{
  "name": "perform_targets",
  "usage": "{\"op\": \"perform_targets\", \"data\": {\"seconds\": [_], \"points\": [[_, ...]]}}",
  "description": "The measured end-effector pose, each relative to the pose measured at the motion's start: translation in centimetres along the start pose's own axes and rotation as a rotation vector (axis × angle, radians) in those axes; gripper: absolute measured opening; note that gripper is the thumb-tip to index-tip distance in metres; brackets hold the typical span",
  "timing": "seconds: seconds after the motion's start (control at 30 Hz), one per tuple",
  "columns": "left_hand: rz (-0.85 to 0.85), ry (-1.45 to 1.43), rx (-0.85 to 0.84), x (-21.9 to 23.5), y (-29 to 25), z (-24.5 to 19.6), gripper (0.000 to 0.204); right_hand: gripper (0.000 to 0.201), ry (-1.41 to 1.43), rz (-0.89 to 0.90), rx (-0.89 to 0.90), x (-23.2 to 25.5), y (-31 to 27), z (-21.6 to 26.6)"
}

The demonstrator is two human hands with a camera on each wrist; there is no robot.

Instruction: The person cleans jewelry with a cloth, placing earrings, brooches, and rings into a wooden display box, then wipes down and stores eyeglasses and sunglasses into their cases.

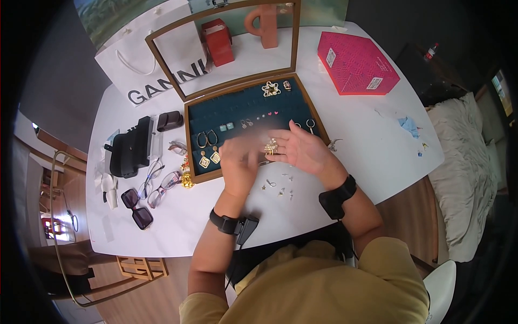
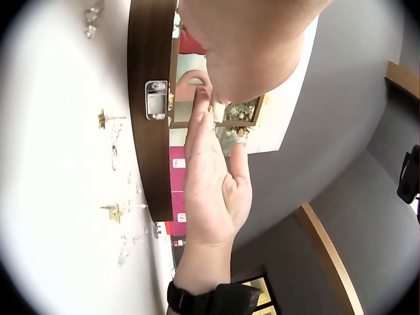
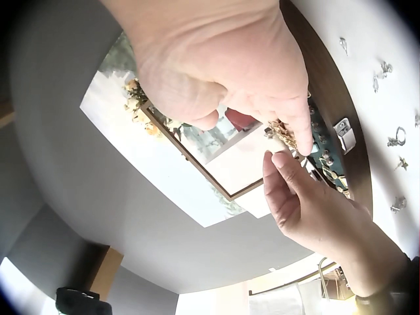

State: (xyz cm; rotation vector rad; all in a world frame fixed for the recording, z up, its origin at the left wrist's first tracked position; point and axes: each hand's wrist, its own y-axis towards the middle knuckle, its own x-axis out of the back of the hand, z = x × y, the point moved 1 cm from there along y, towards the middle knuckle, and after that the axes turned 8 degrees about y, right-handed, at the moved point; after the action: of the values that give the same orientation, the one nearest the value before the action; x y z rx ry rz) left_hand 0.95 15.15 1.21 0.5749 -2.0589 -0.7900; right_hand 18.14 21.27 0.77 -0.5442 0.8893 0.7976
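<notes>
My right hand (image 1: 305, 151) is held palm up over the front edge of the jewelry box (image 1: 208, 176), its fingers straight. Across those fingers lies a gold earring (image 1: 271, 147), seen as a gold cluster in the right wrist view. My left hand (image 3: 321, 213) reaches in from the other side. Its thumb and forefinger pinch at the earring, and in the head view its fingers are blurred. Inside the box, on dark teal lining, sit hoop earrings (image 1: 202, 140), square drop earrings (image 1: 204, 161), pink heart studs (image 1: 276, 113) and a flower-shaped piece (image 1: 271, 89).
Several small earrings (image 1: 271, 183) lie on the white table before the box. Sunglasses (image 1: 137, 208), glasses (image 1: 163, 189) and a black case (image 1: 132, 147) lie at left. The glass lid (image 1: 296, 38) stands raised. Behind are a paper bag (image 1: 145, 59) and a pink box (image 1: 359, 63).
</notes>
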Motion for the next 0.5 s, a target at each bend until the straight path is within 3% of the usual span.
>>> {"op": "perform_targets", "data": {"seconds": [0.07,0.2,0.3,0.4,0.5], "points": [[-0.040,-0.028,0.002,-0.08,0.07,0.33,0.013,0.074,-0.001,0.005,0.001,0.08,0.01,-0.04],[0.084,-0.129,0.020,-0.37,-0.40,-0.34,0.017,0.075,0.013,0.030,0.016,0.23,0.06,0.04],[0.189,-0.224,0.242,-0.78,-0.72,0.01,0.015,0.075,0.007,0.014,0.028,0.26,-0.01,0.23],[0.140,-0.195,0.110,-0.48,-0.28,-0.38,0.017,0.074,0.016,-0.009,0.048,0.35,0.00,0.37],[0.124,-0.215,0.130,-0.66,-0.30,-0.48,0.020,0.073,0.003,-0.033,0.080,0.26,-0.13,0.65]]}}
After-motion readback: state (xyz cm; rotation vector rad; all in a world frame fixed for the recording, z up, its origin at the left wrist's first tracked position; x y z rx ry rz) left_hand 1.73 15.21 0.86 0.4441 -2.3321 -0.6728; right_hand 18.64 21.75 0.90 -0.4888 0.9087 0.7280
